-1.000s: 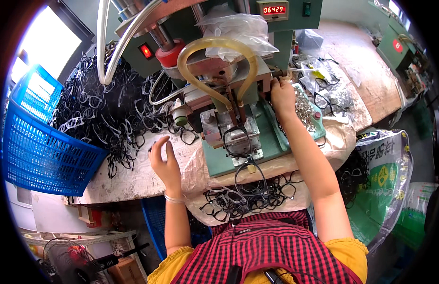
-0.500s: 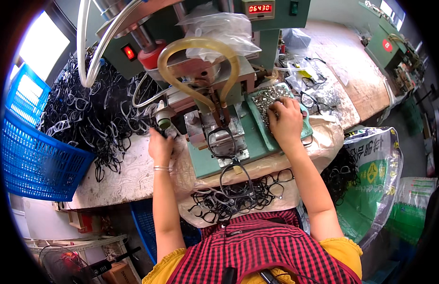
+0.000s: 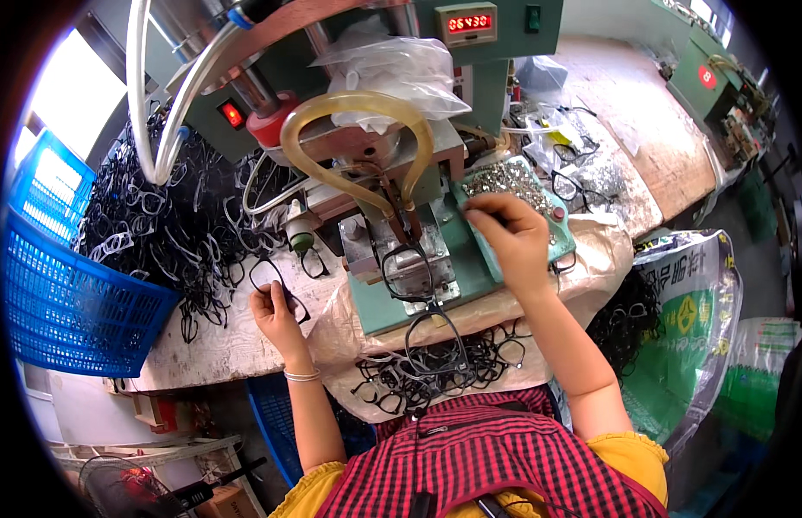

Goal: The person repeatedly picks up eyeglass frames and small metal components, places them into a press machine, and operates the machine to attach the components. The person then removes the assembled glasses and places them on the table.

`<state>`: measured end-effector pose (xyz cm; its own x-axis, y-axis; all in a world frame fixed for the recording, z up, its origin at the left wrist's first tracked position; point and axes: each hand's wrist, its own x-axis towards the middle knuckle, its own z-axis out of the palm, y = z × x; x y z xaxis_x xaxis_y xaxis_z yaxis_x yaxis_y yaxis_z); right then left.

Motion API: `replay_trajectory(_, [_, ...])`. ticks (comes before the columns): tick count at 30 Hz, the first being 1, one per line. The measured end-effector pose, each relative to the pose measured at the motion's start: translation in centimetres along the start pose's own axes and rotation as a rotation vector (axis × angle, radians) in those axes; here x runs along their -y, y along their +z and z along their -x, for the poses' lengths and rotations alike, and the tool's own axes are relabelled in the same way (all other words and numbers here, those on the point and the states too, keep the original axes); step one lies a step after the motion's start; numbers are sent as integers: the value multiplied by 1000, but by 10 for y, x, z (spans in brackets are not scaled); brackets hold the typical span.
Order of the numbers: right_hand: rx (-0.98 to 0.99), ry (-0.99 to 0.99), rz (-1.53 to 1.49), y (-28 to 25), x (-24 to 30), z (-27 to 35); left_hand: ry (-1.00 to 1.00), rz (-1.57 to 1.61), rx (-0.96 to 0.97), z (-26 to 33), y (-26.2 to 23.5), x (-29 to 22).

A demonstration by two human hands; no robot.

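My left hand (image 3: 278, 321) is closed on a black eyeglass frame (image 3: 300, 304) just left of the machine's base. Over the near edge of a green tray (image 3: 491, 256), my right hand (image 3: 517, 246) has thumb and fingers pinched together; what they hold, if anything, is too small to make out. Small shiny metal parts (image 3: 507, 180) lie heaped in that tray. Another black eyeglass frame (image 3: 433, 285) sits at the metal fixture (image 3: 359, 249), below two copper-coloured tips (image 3: 406, 226), one of its rims hanging toward me.
A large pile of black frames (image 3: 159, 211) lies to the left beside a blue basket (image 3: 81, 293). More frames (image 3: 418, 371) are heaped at the table's front edge. The green press machine (image 3: 496, 52) stands ahead, with a looped yellowish hose (image 3: 358, 102). Printed sacks (image 3: 690, 302) stand right.
My left hand has come nearer to me with an eyeglass frame now plainly in it. The right hand has drawn back from the metal parts toward the fixture, fingers pinched.
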<state>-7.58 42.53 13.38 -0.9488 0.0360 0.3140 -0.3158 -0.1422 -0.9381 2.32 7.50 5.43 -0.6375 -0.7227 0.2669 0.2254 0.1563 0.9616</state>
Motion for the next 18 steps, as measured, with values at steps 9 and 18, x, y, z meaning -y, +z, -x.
replay_trajectory(9, [164,-1,-213,49,27,10,688,381,508,22,82,-169])
replay_trajectory(18, [170,-62,-53,51,56,31,738,314,484,28,100,-179])
